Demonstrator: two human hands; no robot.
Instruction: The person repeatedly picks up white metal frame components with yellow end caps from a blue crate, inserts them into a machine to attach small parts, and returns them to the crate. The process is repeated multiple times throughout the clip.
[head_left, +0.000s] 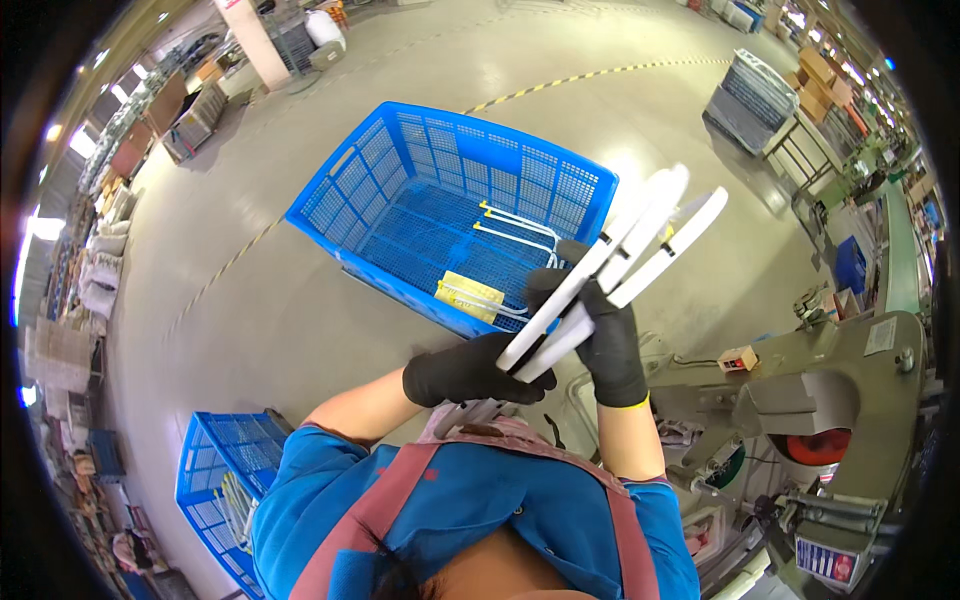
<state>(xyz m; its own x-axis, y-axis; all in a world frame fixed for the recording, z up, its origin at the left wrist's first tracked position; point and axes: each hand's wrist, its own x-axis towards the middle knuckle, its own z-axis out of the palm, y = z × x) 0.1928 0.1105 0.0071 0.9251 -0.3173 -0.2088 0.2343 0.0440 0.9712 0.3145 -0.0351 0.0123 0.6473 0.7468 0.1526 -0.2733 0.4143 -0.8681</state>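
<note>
Several long white tubes [640, 238] with dark bands slant up to the right in front of my chest, their far ends rounded. My right hand [612, 345], in a black glove, is closed around them partway along. At their near ends is my black-gloved left hand [468, 370], its fingers curled under the tubes. Just beyond both hands stands a big blue plastic crate [345, 255]. Inside it lie a few thin white rods [515, 232] with yellow tips and a yellow sheet [470, 293]. My hands and the tubes hide the crate's near right corner.
A green-grey machine [870, 375] with a red part stands close on my right. Behind my left elbow is another blue crate [215, 480] holding pale rods. Farther off are a stacked grey container [752, 100] and a pillar [252, 40]. Striped tape [590, 75] crosses the floor.
</note>
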